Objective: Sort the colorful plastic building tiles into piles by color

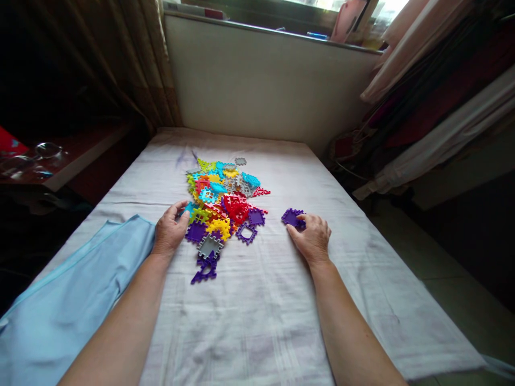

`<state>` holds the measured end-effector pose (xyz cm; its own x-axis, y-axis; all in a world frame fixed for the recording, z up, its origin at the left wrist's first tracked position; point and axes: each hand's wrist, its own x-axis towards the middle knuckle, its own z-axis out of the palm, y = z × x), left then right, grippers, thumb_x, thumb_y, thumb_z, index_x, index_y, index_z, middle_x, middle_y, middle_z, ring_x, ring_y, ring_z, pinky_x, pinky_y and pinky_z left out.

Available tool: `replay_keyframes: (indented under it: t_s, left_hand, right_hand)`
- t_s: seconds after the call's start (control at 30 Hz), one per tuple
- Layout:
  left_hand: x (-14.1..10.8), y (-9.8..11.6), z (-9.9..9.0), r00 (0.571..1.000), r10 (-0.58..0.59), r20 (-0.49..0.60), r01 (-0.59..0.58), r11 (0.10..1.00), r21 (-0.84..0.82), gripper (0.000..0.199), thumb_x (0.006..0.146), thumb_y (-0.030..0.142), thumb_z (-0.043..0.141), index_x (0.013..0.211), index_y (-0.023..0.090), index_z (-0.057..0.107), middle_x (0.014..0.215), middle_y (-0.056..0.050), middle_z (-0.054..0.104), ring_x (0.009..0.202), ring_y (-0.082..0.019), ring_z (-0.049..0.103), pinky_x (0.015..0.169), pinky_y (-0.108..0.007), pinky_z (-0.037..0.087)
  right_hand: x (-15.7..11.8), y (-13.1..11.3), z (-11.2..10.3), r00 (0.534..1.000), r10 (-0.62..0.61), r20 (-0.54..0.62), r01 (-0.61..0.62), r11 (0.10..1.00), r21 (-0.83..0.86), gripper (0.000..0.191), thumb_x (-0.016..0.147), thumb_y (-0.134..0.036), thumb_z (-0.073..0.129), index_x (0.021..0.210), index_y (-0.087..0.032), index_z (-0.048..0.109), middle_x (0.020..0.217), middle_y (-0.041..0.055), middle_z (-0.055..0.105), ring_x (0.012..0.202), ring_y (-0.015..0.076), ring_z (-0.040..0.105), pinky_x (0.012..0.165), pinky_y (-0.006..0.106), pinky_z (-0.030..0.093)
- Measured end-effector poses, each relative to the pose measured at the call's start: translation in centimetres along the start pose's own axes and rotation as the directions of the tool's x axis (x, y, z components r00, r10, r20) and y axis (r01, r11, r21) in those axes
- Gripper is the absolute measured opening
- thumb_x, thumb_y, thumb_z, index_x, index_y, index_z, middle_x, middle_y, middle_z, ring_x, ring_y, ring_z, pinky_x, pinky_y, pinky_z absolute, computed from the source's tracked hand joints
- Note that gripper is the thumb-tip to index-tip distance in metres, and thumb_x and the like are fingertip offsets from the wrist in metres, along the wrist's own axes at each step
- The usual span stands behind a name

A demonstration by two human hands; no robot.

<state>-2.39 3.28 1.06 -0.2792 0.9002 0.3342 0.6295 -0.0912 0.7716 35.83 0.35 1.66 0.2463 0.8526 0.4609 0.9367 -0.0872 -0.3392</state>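
A heap of interlocking plastic building tiles point(235, 208) in red, yellow, green, blue, grey and purple lies mid-bed. At its left edge is my left hand point(171, 229), fingers curled, with thumb and fingertips around a blue tile point(189, 208) partly hidden by them. Apart from the heap on the right, my right hand point(313, 236) pinches a purple square tile point(292, 217) by its near right edge, low over the sheet. Between the hands lie a purple open-frame tile point(242, 239) and a solid purple tile point(256, 217). A grey tile point(210, 246) sits at the heap's near end.
A pale sheet point(257, 321) covers the flat surface. Light blue cloth point(80, 300) lies at the left, beside my forearm. A low wall with a window ledge point(273, 31) stands behind. Curtains point(132, 59) hang left, clothes point(426, 107) right; glasses point(49, 150) rest on a side table.
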Motion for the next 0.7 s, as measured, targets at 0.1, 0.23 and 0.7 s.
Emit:
replay_keyframes:
  t_s: [0.1,0.23,0.7]
  left_hand:
    - [-0.1,0.1,0.0,1.000,0.006,-0.008,-0.006,1.000,0.001,0.038,0.083,0.036,0.054,0.116,0.022,0.066,0.113,-0.006,0.074,0.100,-0.021,0.070,0.089,-0.033,0.055]
    - [0.0,0.2,0.1,1.000,0.010,-0.014,-0.010,1.000,0.004,0.037,0.083,0.036,0.054,0.115,0.022,0.066,0.112,-0.006,0.074,0.100,-0.021,0.070,0.090,-0.034,0.054]
    - [0.4,-0.6,0.3,0.997,-0.063,-0.037,0.050,0.955,-0.293,0.040,0.081,0.039,0.057,0.115,0.019,0.063,0.115,-0.009,0.072,0.101,-0.020,0.069,0.095,-0.036,0.054]
  right_hand:
    - [-0.1,-0.6,-0.3,0.999,-0.028,-0.032,0.029,0.999,0.021,0.025,0.080,-0.038,0.064,0.098,-0.022,0.069,0.109,0.0113,0.065,0.108,0.0312,0.052,0.093,0.045,0.038]
    - [-1.2,-3.8,-0.7,0.967,-0.250,-0.058,0.256,0.949,0.186,0.016,0.087,-0.034,0.060,0.093,-0.022,0.070,0.106,0.0089,0.068,0.106,0.0268,0.056,0.096,0.043,0.040]
    - [-5.1,-17.4,1.0,0.666,-0.719,0.199,0.639,0.687,0.346,0.032,0.088,-0.053,0.064,0.097,-0.022,0.066,0.098,0.0084,0.067,0.098,0.0258,0.053,0.087,0.040,0.038]
